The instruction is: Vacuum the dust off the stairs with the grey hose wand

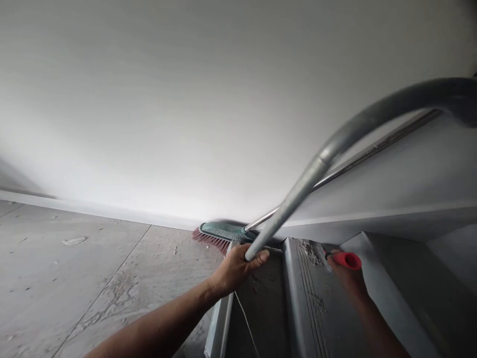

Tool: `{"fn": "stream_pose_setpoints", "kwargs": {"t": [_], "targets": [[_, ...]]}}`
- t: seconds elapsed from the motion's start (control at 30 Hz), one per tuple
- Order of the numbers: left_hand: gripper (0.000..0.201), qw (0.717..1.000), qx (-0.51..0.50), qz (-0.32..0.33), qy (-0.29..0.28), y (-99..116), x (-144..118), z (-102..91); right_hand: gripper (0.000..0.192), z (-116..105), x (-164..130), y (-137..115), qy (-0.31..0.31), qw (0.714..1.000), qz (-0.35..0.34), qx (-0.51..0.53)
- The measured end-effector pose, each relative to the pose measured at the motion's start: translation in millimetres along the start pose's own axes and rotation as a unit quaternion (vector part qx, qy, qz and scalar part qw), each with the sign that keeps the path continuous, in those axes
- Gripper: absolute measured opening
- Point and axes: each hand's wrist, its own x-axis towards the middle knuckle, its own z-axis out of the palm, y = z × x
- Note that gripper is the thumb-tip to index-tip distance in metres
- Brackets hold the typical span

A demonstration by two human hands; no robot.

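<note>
Grey tube first: its lower end is in the worker's left hand, just below the right end of the green broom, and the rest of it curves up and off to the right. Fingers on that hand are wrapped around it pretty snugly, thumb across the end. The right hand is further right of the broom, over a grooved step, its fingers curled around a red-handled tool. Can't make out that tool's working end, too blurry.

What bugs me from where I'm standing: the tube crosses in front of the broom's metal handle. One careless swing and it could hook that handle and send the broom sliding off the wall. Then there's the loose rubble on the step to the right of the broom; a hard shove from the tool could scatter it over the edge. Also see the thin cord below the broom? Easy thing to snag if the left arm drops. And the gritty floor left of the broom looks like a decent slip risk if somebody steps back carelessly.
</note>
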Motion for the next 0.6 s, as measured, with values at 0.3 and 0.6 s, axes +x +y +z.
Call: {"fn": "stream_pose_setpoints", "kwargs": {"t": [0.3,0.6], "targets": [[0.067,0.987,-0.011,0.006,0.157,-14,15,-13.2,0.029,13,6,-4,0.061,0.996,0.062,-0.018],[0.057,0.979,-0.030,0.022,0.203,-1,47,1.1,0.021,25,-5,-21,0.009,0.990,-0.137,-0.032]]}}
